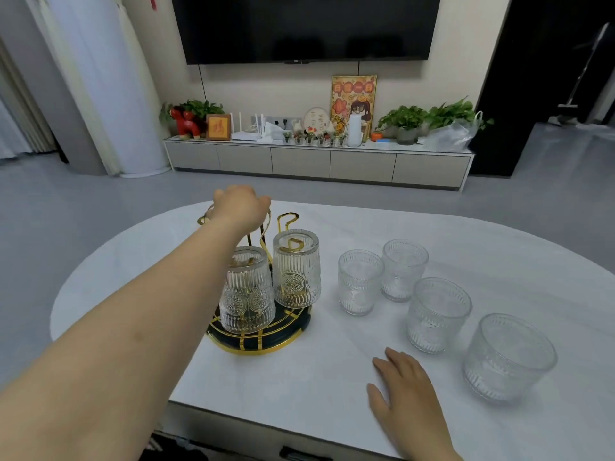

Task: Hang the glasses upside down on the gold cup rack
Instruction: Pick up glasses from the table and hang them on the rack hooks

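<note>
- Looking down in the head view, my left grip [241,207] reaches over the far side of the gold cup rack [289,219]. Its fingers curl down out of sight, so I cannot tell whether it holds anything.
- My right grip [404,390] lies flat and released on the white bench [332,377].
- Two hung glasses sit upside down on the rack: the near hung glass [248,291] and the right hung glass [296,269].
- Four upright glasses stand right of the rack, the nearest upright glass [509,356] just beside my right grip.
- My judgement: the ribbed glass looks stiff, fairly heavy and breakable. I would grasp round the ridged wall, invert, then lower gently over a free hook.
</note>
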{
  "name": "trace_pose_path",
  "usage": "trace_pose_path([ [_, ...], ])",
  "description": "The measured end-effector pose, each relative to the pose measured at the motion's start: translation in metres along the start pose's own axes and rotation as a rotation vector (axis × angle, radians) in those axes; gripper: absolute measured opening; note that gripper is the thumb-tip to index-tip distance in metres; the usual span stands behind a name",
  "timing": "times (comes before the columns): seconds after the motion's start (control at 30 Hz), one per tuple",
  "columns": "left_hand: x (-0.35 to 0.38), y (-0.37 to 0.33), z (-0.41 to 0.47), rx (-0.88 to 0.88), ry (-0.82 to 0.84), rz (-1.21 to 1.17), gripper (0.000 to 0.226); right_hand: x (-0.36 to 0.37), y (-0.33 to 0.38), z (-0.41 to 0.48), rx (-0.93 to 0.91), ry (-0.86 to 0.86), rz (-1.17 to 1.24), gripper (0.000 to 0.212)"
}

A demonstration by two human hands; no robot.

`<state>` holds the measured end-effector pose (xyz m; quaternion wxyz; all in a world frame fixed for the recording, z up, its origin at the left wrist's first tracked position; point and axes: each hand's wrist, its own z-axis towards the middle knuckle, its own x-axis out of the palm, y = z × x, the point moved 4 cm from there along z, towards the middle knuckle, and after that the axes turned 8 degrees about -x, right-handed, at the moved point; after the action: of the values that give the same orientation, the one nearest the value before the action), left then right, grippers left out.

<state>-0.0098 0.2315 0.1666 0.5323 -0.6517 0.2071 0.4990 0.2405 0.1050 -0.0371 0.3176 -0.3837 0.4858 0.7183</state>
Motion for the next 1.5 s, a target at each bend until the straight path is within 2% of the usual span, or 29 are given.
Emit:
trace_pose_path([
  [0.13,0.0,-0.005,-0.002,0.129,0.11,-0.086,0.04,0.002,0.0,0.0,0.011,0.024,-0.016,0.044],
  [0.23,0.004,-0.012,-0.006,0.214,0.232,-0.172,0.036,0.003,-0.002,0.001,0.003,0.005,-0.013,0.043],
  [0.37,0.009,-0.029,-0.02,0.285,0.375,-0.239,0.042,-0.001,-0.001,0.002,-0.014,-0.07,-0.08,0.038],
  [0.43,0.011,-0.035,-0.028,0.298,0.348,-0.243,0.033,-0.003,0.001,0.002,-0.013,-0.072,-0.069,0.038],
  [0.5,0.011,-0.035,-0.031,0.273,0.214,-0.235,0.013,0.0,-0.001,0.002,-0.009,-0.027,-0.007,0.041],
  [0.57,0.014,-0.029,-0.031,0.131,0.138,-0.192,0.052,0.002,-0.003,0.001,-0.011,-0.005,-0.019,0.043],
  [0.63,0.019,-0.025,-0.036,0.021,0.148,-0.157,0.065,0.002,-0.003,0.002,-0.003,0.027,-0.039,0.045],
  [0.73,0.025,-0.027,-0.04,-0.016,0.161,-0.197,0.051,0.002,-0.003,0.001,-0.004,0.033,-0.044,0.045],
  [0.83,0.023,-0.028,-0.043,0.008,0.145,-0.233,0.011,0.002,-0.004,0.002,0.008,0.036,-0.039,0.045],
  [0.9,0.02,-0.027,-0.042,0.033,0.168,-0.26,0.018,0.002,-0.003,0.002,0.01,0.026,-0.02,0.045],
  [0.93,0.019,-0.026,-0.041,0.048,0.173,-0.264,0.011,0.001,-0.003,0.002,0.007,0.021,-0.016,0.044],
  [1.03,0.015,-0.019,-0.038,0.112,0.214,-0.242,0.04,0.0,-0.004,0.0,0.01,0.006,-0.008,0.045],
  [1.17,0.008,-0.004,-0.03,0.171,0.306,-0.26,0.059,-0.003,-0.003,0.0,0.005,-0.025,0.065,0.046],
  [1.27,0.006,0.001,-0.025,0.193,0.311,-0.231,0.055,-0.018,0.0,-0.01,0.057,-0.159,0.194,0.038],
  [1.33,0.004,0.002,-0.026,0.239,0.215,-0.119,0.047,-0.036,-0.005,-0.027,0.14,-0.388,0.212,0.026],
  [1.43,0.004,0.0,-0.033,0.34,0.024,0.048,0.042,-0.064,-0.019,-0.057,0.308,-0.737,0.257,0.034],
  [1.5,0.004,0.001,-0.039,0.349,-0.039,0.079,0.042,-0.077,-0.035,-0.068,0.438,-0.821,0.277,0.048],
])
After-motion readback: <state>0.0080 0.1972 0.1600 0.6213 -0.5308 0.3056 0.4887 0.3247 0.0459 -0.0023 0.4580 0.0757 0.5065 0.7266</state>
